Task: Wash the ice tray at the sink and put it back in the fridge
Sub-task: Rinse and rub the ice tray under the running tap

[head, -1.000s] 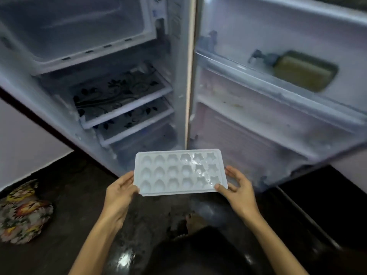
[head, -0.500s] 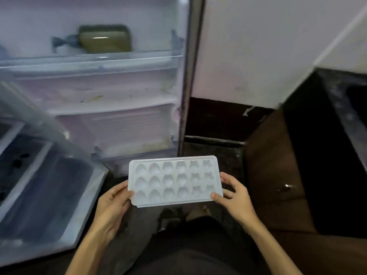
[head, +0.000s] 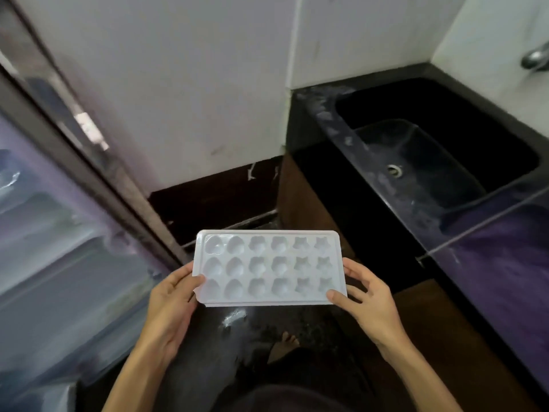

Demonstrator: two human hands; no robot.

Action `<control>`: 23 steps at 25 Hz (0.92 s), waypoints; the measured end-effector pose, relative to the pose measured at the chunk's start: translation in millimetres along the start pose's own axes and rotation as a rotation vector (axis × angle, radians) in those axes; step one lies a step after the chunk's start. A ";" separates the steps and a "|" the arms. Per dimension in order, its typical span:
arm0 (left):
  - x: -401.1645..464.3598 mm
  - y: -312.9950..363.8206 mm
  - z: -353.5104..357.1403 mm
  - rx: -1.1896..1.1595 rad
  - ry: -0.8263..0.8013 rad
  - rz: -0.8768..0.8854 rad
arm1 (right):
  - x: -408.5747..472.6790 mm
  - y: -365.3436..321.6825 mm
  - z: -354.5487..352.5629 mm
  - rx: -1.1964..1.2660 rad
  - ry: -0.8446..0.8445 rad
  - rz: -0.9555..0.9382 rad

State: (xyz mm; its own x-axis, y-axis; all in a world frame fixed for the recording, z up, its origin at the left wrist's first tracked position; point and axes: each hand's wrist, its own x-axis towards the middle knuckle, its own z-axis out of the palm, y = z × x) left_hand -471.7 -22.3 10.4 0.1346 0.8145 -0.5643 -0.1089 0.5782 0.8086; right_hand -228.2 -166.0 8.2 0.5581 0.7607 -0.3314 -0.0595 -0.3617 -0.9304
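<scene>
ice tray (head: 269, 267): white plastic, three rows of six moulds, hearts at the left end, stars at the right, held roughly level, moulds face up, in front of the person above the dark floor; not in the sink, not in the fridge
left hand (head: 170, 304): grips the tray's left short edge, thumb on top near the lower left corner, fingers curled underneath
right hand (head: 368, 298): pinches the tray's right short edge, thumb on the lower right corner, other fingers spread along and under the edge
grip: both hands closed on the tray, one at each end
sink (head: 439, 162): black basin set in a dark counter, upper right of the tray, well apart from it; round metal drain visible in the bottom
tap (head: 536, 59): metal, on the wall at the far right edge above the sink, only partly in frame
fridge door (head: 59, 227): open, at the left, blurred, pale shelves inside, dark edge running diagonally down toward the tray
wall (head: 184, 84): white, behind, between fridge door and sink
floor (head: 237, 328): dark, glossy, a bare foot visible below the tray
counter front (head: 303, 197): brown panel under the sink
</scene>
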 end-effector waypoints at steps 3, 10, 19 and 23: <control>25.6 12.8 59.6 0.036 -0.098 0.015 | 20.2 -12.5 -34.8 0.070 0.113 -0.019; 82.3 41.4 191.6 0.143 -0.300 0.041 | 70.1 -37.9 -109.6 0.188 0.312 -0.045; 162.8 88.7 332.2 0.346 -0.549 0.019 | 146.2 -60.5 -148.6 0.305 0.593 -0.006; 204.4 116.1 395.3 0.447 -0.667 -0.028 | 182.3 -84.5 -150.3 0.358 0.709 0.003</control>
State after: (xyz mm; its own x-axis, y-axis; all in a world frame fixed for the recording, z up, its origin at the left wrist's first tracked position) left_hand -67.5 192.5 54.7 0.7068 0.5187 -0.4811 0.2886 0.4094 0.8655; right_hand 3.0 -77.9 49.9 0.9443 0.1914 -0.2676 -0.2575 -0.0761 -0.9633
